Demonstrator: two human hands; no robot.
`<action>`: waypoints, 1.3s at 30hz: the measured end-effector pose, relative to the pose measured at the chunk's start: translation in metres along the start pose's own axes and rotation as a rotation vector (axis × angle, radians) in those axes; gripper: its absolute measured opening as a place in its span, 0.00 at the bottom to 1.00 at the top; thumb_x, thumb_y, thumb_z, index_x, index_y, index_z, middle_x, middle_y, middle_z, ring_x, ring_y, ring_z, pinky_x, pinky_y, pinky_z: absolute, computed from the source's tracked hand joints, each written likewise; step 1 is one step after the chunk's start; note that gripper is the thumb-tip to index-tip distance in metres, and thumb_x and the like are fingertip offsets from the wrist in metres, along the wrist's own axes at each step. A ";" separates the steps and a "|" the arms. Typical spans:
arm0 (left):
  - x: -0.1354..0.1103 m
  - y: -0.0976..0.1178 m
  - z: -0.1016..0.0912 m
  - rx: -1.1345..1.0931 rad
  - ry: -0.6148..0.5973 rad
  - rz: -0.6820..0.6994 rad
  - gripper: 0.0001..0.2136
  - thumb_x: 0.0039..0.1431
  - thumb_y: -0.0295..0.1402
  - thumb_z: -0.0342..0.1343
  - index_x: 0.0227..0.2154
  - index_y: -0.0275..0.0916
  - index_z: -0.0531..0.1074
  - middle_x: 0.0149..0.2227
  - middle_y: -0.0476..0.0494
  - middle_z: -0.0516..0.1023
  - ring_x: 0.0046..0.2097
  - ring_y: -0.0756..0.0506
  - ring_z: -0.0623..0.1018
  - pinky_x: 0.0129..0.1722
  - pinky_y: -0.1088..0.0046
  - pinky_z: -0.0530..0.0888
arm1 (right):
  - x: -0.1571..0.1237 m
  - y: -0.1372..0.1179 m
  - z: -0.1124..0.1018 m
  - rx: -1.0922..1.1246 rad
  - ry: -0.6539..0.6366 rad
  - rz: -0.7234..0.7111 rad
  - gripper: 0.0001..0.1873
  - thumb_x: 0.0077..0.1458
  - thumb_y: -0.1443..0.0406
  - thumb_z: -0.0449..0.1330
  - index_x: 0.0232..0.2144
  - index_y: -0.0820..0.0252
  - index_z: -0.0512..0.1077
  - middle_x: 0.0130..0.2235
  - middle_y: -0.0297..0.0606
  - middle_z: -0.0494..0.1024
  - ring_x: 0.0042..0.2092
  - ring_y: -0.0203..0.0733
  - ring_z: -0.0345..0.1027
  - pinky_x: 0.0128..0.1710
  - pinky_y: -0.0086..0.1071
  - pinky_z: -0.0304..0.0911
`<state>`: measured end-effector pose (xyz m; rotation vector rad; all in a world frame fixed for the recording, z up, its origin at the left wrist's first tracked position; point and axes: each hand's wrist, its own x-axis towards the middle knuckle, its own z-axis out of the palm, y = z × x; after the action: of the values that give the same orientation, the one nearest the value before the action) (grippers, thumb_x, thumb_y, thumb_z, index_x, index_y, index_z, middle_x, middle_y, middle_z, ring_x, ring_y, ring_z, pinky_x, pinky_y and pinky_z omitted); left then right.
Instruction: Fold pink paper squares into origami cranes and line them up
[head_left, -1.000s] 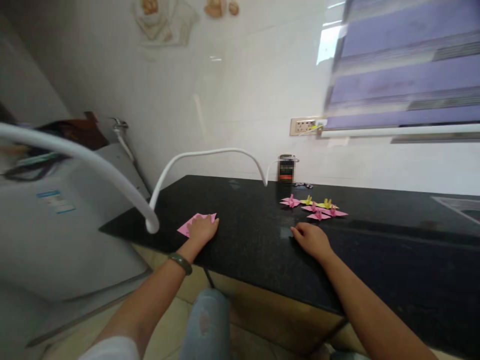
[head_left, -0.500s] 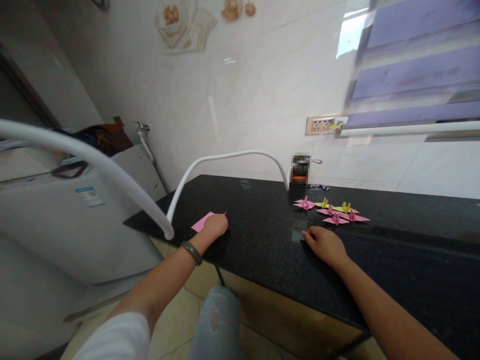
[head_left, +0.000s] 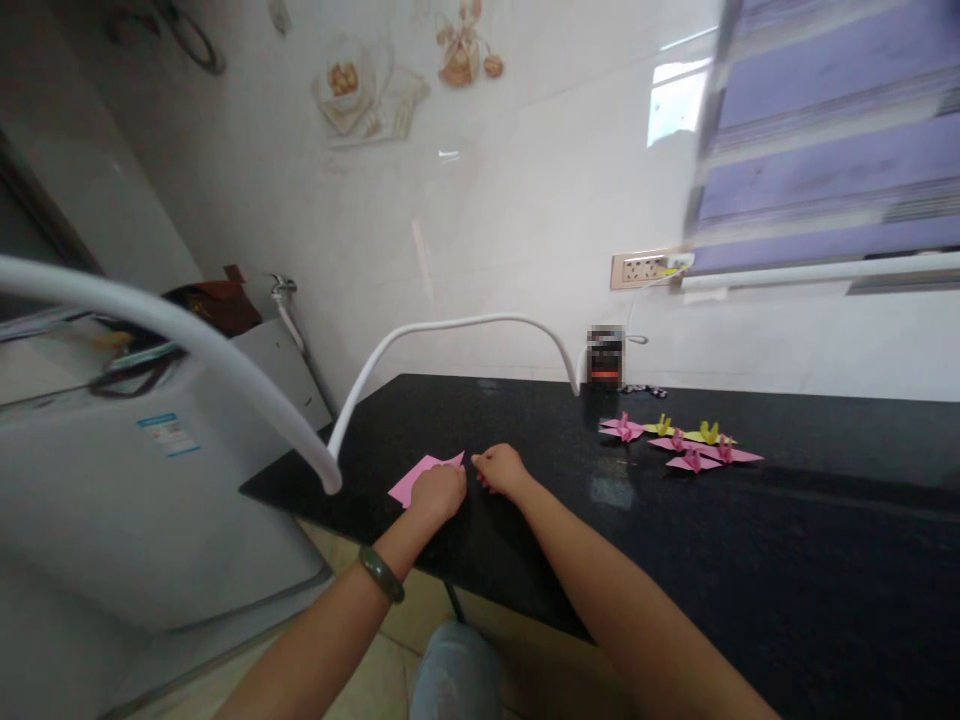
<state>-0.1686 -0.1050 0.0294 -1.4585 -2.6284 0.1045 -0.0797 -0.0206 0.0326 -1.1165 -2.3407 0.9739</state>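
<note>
A pink square of origami paper point(head_left: 407, 487) lies near the front left of the black countertop. My left hand point(head_left: 441, 490) is closed over its right part, the fingertips partly hidden; a dark green bangle point(head_left: 381, 574) circles that wrist. One pointed corner of the paper sticks up past the knuckles. Just right of that corner is my right hand point(head_left: 501, 469), fingers curled in and thumb side toward the paper, with a small gap between. No object shows in it. Several folded paper cranes, among them a pink crane point(head_left: 623, 428) and a yellow crane point(head_left: 707, 433), sit farther right.
A white flexible tube stand point(head_left: 465, 322) arches over the counter point(head_left: 555, 560) from its front left edge. A pixelated dark box point(head_left: 605, 358) stands against the wall below a socket point(head_left: 643, 269). A white appliance point(head_left: 150, 510) is at the left.
My right hand has moved left from beside the cranes to the paper's right corner. My left hand stays on the paper, whose pointed corner now shows more. The view has tilted slightly up.
</note>
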 end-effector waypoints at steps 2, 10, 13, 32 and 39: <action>0.000 -0.002 0.002 -0.017 0.024 -0.007 0.26 0.56 0.40 0.26 0.34 0.32 0.68 0.34 0.33 0.72 0.36 0.42 0.72 0.34 0.67 0.66 | 0.009 -0.011 0.015 0.001 0.019 0.031 0.18 0.49 0.58 0.50 0.21 0.64 0.72 0.21 0.40 0.74 0.22 0.35 0.68 0.22 0.25 0.59; -0.002 -0.011 0.007 -0.078 0.077 0.018 0.21 0.56 0.39 0.29 0.38 0.35 0.66 0.36 0.37 0.71 0.37 0.44 0.71 0.34 0.68 0.65 | 0.030 -0.023 0.042 -0.044 0.098 0.129 0.15 0.44 0.58 0.53 0.29 0.63 0.71 0.32 0.47 0.75 0.34 0.46 0.69 0.27 0.31 0.61; -0.005 -0.012 0.010 -0.090 0.100 0.024 0.21 0.55 0.41 0.31 0.37 0.35 0.66 0.36 0.36 0.70 0.38 0.42 0.70 0.36 0.68 0.64 | 0.032 -0.024 0.045 -0.067 0.086 0.109 0.13 0.45 0.61 0.53 0.30 0.64 0.71 0.33 0.50 0.74 0.36 0.48 0.69 0.28 0.33 0.61; -0.002 -0.049 0.024 -0.070 -0.104 -0.034 0.36 0.45 0.56 0.30 0.56 0.41 0.39 0.58 0.36 0.43 0.56 0.33 0.47 0.46 0.49 0.50 | 0.035 0.000 0.022 -0.110 0.221 0.068 0.15 0.55 0.63 0.43 0.34 0.65 0.67 0.34 0.48 0.73 0.37 0.43 0.67 0.32 0.31 0.57; -0.011 -0.035 -0.007 -0.047 0.105 -0.062 0.40 0.43 0.58 0.32 0.56 0.36 0.37 0.55 0.34 0.51 0.55 0.34 0.50 0.49 0.53 0.48 | 0.034 -0.004 0.041 -0.005 0.086 -0.125 0.12 0.51 0.63 0.49 0.27 0.62 0.70 0.30 0.41 0.74 0.34 0.37 0.66 0.33 0.26 0.55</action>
<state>-0.1916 -0.1328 0.0399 -1.3562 -2.6052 -0.0393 -0.1267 -0.0132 0.0088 -0.9802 -2.3143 0.8594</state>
